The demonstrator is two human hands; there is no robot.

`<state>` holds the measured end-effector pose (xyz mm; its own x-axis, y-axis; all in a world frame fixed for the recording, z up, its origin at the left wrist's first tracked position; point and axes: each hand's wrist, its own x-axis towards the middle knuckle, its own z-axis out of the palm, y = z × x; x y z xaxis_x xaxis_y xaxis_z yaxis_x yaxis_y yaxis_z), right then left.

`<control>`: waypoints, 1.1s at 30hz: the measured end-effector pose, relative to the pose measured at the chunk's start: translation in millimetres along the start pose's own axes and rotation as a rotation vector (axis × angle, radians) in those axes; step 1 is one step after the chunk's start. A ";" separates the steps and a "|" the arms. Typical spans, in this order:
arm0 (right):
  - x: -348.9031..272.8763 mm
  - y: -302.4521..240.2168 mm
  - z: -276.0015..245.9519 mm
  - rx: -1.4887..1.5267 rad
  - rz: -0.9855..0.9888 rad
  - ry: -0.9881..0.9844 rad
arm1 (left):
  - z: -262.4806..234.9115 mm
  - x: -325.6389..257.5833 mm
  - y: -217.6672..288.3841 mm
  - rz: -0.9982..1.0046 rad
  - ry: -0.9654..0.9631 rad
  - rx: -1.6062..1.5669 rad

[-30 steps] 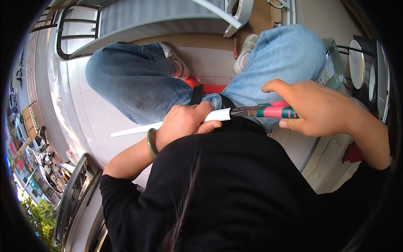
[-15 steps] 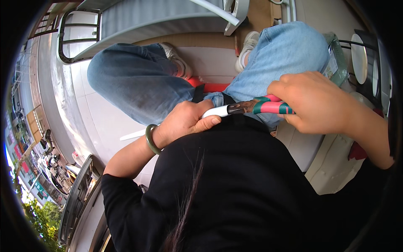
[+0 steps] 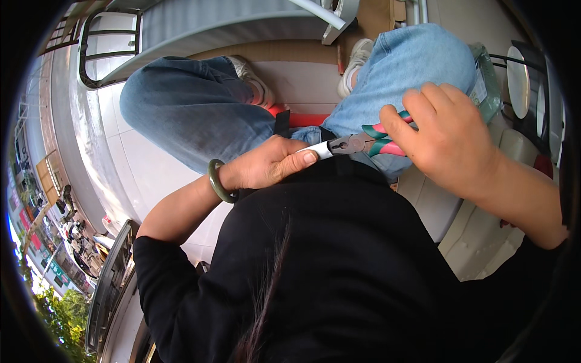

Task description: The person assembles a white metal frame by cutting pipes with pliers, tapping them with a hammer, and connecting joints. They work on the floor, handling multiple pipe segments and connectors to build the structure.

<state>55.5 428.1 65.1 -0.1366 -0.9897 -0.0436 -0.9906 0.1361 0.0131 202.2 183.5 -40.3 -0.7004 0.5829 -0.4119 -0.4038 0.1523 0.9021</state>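
Observation:
My left hand (image 3: 266,162) is closed around a white tube (image 3: 319,150) in front of my lap, the thumb lying along it. Only the tube's right end shows beyond the fingers. My right hand (image 3: 445,142) grips a pair of pliers (image 3: 358,144) with pink and green handles. The handles stand apart, and the flat side of the metal head faces up. The pliers' jaw tips meet the open end of the tube; how far they reach inside is hidden. A green bangle (image 3: 219,181) circles my left wrist.
My legs in blue jeans (image 3: 193,115) are bent ahead, with something red (image 3: 308,120) between them. Beyond stands a grey metal piece (image 3: 242,27) with a white rod (image 3: 318,12). Brown cardboard (image 3: 284,51) lies below it. A green plastic-wrapped package (image 3: 487,85) is at the right.
The pliers have turned from edge-on to flat side up, and their handles have spread. My right hand has rolled with them. The tube's left length no longer shows past my left wrist.

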 end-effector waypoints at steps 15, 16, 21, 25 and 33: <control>22.7 10.1 -7.8 0.744 0.253 -0.645 | 12.0 -8.0 10.2 0.087 0.233 0.260; 25.5 9.8 -10.2 0.771 0.231 -0.607 | 10.8 -9.1 10.3 0.087 0.210 0.240; 36.8 29.9 -22.9 0.951 0.361 -0.907 | 1.1 -7.1 11.6 0.104 0.219 0.235; 30.0 35.9 -18.3 0.798 0.343 -0.843 | 4.1 -2.0 18.5 0.067 0.279 0.311; 14.1 23.3 -11.0 0.538 0.195 -0.449 | 19.0 1.0 30.7 -0.006 0.438 0.418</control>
<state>30.5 416.9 75.8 -0.1859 -0.8471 -0.4978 -0.7986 0.4254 -0.4256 200.2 203.9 -10.5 -0.9120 0.2117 -0.3513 -0.2048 0.5070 0.8373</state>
